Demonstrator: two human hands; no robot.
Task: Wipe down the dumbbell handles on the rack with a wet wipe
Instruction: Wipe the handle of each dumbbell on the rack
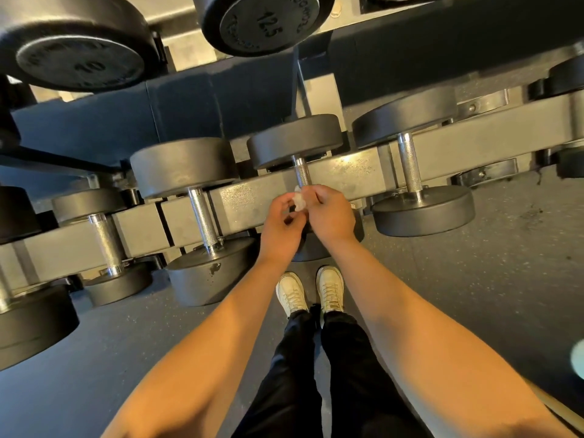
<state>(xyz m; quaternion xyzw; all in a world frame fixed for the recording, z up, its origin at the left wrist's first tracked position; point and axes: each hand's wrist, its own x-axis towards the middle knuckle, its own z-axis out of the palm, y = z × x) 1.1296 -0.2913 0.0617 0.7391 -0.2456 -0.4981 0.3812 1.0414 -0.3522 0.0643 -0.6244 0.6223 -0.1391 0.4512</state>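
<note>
A small crumpled white wet wipe (299,200) sits between my two hands, just below the knurled steel handle (301,172) of the middle dumbbell on the lower rack rail (249,197). My right hand (331,213) pinches the wipe from the right. My left hand (282,221) has curled fingers at the wipe's left edge and seems to pinch it too. Both hands hover over the near head of that dumbbell, which they mostly hide. Other handles lie to the left (203,216), (107,243) and to the right (409,165).
An upper rail holds larger dumbbells, one marked 12.5 (268,22) and one marked 10 (80,63). My white shoes (311,290) stand on the grey speckled floor (474,279) right in front of the rack.
</note>
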